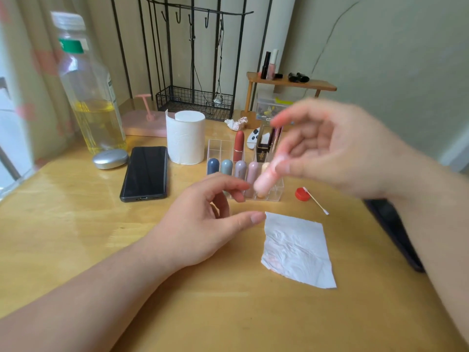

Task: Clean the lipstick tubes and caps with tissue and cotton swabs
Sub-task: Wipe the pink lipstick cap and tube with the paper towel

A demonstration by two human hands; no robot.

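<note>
My right hand (327,146), blurred by motion, pinches a pale pink lipstick tube (265,180) above the front of a clear acrylic organizer (219,148). Several pastel tubes (227,167) stand in the organizer's front row, and a red lipstick (238,146) stands behind them. My left hand (215,219) hovers just in front of the organizer, fingers loosely curled, holding nothing. A flat tissue sheet (297,250) lies on the wooden table to its right. A cotton swab (317,203) leans on a red bottle cap (302,194).
A toilet paper roll (186,137), a black phone (144,172), a silver case (110,158) and an oil bottle (88,97) stand at left. A crumpled tissue (237,122), a wire rack (195,100) and a wooden shelf (291,83) are behind. A dark object (393,232) lies at the right edge.
</note>
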